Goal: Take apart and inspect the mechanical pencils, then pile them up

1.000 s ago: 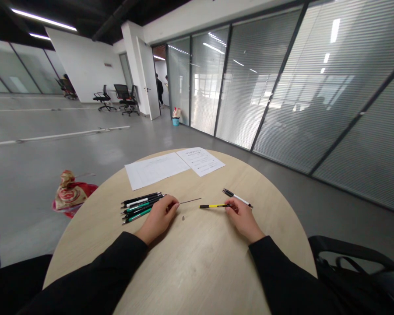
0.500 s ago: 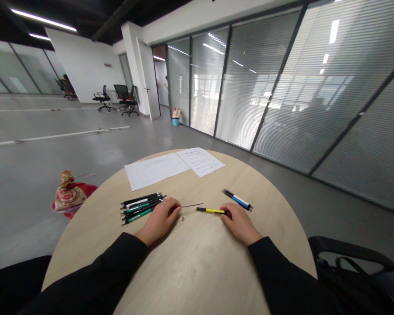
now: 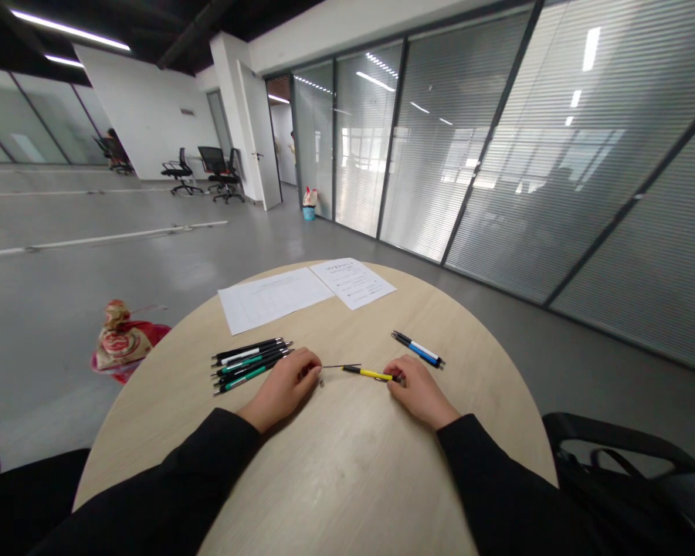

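Note:
My left hand (image 3: 288,386) is closed with the fingertips pinching one end of a thin dark pen refill (image 3: 341,365), which points to the right just above the table. Between the fingers of my right hand (image 3: 420,390) is the right end of a yellow pen (image 3: 372,374) with a black left end. That black end lies close under the refill; whether they touch I cannot tell. A tiny part (image 3: 322,382), too small to name, lies by my left fingertips. Several black, green and white pens (image 3: 249,363) lie beside my left hand. Beyond my right hand are blue and white pens (image 3: 420,350).
Two printed sheets (image 3: 278,297) lie at the far edge of the round wooden table (image 3: 336,479). A red and beige bag (image 3: 124,340) is on the floor at left. A black chair (image 3: 619,448) stands close at right. Glass partitions (image 3: 475,147) line the back.
The yellow pen has shifted slightly left and its right end has turned lower. The refill's free end has dipped a little. My left hand has barely moved.

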A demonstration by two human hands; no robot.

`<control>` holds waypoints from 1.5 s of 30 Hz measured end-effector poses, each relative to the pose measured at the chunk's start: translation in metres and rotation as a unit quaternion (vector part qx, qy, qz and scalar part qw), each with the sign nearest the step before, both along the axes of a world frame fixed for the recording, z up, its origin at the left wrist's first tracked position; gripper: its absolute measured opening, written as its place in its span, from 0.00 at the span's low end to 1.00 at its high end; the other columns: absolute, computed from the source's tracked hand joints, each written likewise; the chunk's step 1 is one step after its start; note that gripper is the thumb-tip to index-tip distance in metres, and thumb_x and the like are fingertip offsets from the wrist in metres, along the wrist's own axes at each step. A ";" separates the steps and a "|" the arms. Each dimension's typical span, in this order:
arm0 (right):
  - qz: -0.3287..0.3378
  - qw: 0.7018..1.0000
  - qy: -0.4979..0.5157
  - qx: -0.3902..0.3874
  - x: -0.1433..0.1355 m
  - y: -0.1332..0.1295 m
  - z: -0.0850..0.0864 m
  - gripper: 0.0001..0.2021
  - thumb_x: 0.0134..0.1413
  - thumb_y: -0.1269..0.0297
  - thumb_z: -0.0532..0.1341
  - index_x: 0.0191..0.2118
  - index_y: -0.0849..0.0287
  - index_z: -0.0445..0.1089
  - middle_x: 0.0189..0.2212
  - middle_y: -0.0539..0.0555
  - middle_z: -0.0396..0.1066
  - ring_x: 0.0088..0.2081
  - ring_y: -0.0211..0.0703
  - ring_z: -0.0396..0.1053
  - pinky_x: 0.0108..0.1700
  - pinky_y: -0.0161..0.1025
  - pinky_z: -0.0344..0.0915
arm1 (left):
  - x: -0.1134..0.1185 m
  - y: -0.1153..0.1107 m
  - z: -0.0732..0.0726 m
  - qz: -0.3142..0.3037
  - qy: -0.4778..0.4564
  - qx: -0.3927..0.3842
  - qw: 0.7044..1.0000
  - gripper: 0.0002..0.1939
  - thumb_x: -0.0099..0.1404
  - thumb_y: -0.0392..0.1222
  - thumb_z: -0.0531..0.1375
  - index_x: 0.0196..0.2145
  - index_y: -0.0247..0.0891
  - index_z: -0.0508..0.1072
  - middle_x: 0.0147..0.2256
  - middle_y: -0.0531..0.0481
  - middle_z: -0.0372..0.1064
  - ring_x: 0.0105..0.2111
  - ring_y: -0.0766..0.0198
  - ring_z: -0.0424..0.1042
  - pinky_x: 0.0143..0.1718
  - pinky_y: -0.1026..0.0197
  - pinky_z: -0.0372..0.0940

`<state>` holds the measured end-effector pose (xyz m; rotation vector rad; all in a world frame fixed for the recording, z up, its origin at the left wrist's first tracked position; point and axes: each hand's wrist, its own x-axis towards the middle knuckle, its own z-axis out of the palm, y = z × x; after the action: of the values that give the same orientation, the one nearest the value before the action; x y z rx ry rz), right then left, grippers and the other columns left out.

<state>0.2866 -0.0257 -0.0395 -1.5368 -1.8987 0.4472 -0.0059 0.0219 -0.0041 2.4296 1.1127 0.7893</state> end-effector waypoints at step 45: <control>0.059 0.991 -0.080 0.087 -0.024 -0.016 0.016 0.08 0.52 0.79 0.63 0.28 0.60 0.72 0.38 0.56 0.67 0.43 0.47 0.62 0.48 0.44 0.63 | -0.001 0.001 -0.004 0.015 0.028 0.027 0.999 0.08 0.69 0.37 0.53 0.34 0.38 0.70 0.35 0.48 0.68 0.34 0.61 0.67 0.36 0.60 0.62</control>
<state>0.2623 -0.0413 -0.0232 -1.3858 -2.1004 0.2080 -0.0073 0.0231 -0.0077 2.4988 1.1643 0.7746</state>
